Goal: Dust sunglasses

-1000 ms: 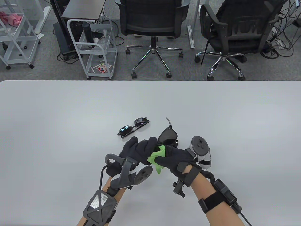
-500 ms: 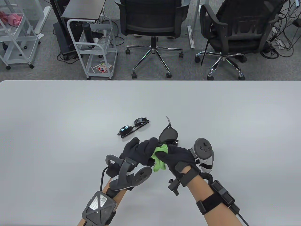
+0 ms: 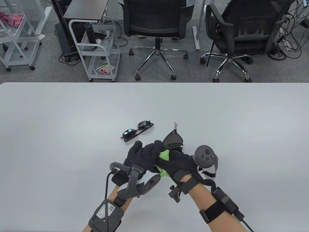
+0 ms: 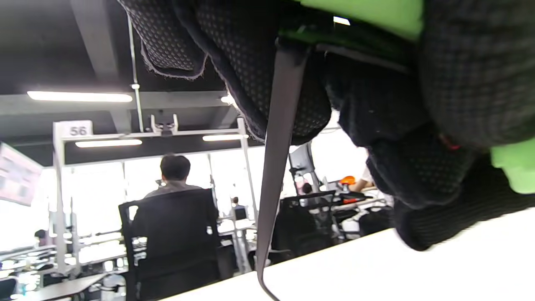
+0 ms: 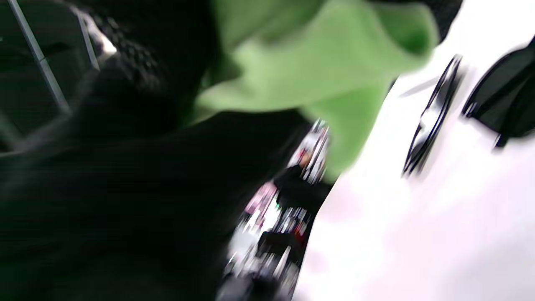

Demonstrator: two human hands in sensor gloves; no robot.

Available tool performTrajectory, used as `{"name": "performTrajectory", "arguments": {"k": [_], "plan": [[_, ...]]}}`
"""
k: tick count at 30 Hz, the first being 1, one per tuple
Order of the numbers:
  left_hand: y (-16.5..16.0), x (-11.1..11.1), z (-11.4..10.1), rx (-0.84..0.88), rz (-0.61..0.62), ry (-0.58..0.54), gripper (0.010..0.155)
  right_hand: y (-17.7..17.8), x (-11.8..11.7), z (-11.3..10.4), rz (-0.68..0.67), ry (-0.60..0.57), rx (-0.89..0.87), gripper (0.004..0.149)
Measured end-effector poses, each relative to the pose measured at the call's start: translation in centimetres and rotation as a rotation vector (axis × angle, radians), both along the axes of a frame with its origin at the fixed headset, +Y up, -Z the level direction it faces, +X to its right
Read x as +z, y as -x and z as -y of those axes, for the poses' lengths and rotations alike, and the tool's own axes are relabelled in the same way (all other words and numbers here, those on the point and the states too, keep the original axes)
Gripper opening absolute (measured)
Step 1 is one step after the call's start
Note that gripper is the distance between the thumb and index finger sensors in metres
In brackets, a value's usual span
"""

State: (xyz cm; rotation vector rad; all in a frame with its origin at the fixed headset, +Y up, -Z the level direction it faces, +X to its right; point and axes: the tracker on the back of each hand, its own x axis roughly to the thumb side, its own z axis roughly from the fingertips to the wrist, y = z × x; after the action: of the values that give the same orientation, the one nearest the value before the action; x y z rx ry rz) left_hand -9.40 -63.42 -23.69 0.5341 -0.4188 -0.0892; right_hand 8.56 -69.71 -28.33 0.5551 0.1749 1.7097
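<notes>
A black pair of sunglasses (image 3: 172,141) is held up over the table, one dark lens and a temple tip showing past my hands. My left hand (image 3: 144,157) grips its frame, and in the left wrist view its grey temple (image 4: 276,167) hangs down from those fingers (image 4: 250,62). My right hand (image 3: 177,163) pinches a green cloth (image 3: 165,154) against the glasses, tight beside the left hand. The cloth (image 4: 368,14) lies over the frame there. The right wrist view is blurred, with the cloth (image 5: 317,62) filling its top.
A second black pair of sunglasses (image 3: 136,130) lies folded on the white table (image 3: 60,120), just beyond my left hand, and it shows blurred as sunglasses (image 5: 432,117) in the right wrist view. Office chairs (image 3: 157,21) and a white cart (image 3: 96,48) stand past the far edge.
My right hand has slid left against the left hand, so less of the green cloth shows. The held sunglasses have tilted a little to the right.
</notes>
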Motion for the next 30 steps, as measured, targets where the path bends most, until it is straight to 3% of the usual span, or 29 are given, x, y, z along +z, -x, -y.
{"name": "performTrajectory", "arguments": {"k": [1,4,8,11,15,19,24,27,30], "plan": [[0.3,-0.2,0.1,0.016,-0.007,0.013,0.102,0.1,-0.1,0.1,-0.085,0.026,-0.035,0.07],[1.2,-0.6,0.4,0.06,-0.002,0.072,0.1,0.2,-0.2,0.4,-0.143,0.099,-0.125,0.063],[1.2,-0.7,0.6,0.045,-0.002,0.083,0.099,-0.4,-0.3,-0.4,0.03,-0.013,0.052,0.055],[1.8,-1.2,0.7,0.069,-0.027,0.112,0.098,-1.1,0.1,-1.1,0.151,-0.042,0.06,0.051],[4.1,-2.4,1.0,0.129,-0.084,0.199,0.097,-3.4,0.3,-3.7,0.287,-0.267,0.173,0.046],[5.2,-3.4,1.6,0.172,-0.099,0.307,0.095,-6.0,0.9,-6.0,0.479,-0.396,0.144,0.045],[5.1,-3.5,1.9,0.051,-0.109,0.274,0.094,-8.3,1.4,-7.1,0.651,-0.496,0.205,0.045],[4.9,-3.4,2.0,0.016,-0.033,0.305,0.093,-8.4,1.5,-7.2,0.674,-0.529,0.244,0.045],[4.2,-3.0,1.9,-0.017,0.012,0.285,0.093,-7.1,1.2,-7.3,0.551,-0.556,0.31,0.045]]}}
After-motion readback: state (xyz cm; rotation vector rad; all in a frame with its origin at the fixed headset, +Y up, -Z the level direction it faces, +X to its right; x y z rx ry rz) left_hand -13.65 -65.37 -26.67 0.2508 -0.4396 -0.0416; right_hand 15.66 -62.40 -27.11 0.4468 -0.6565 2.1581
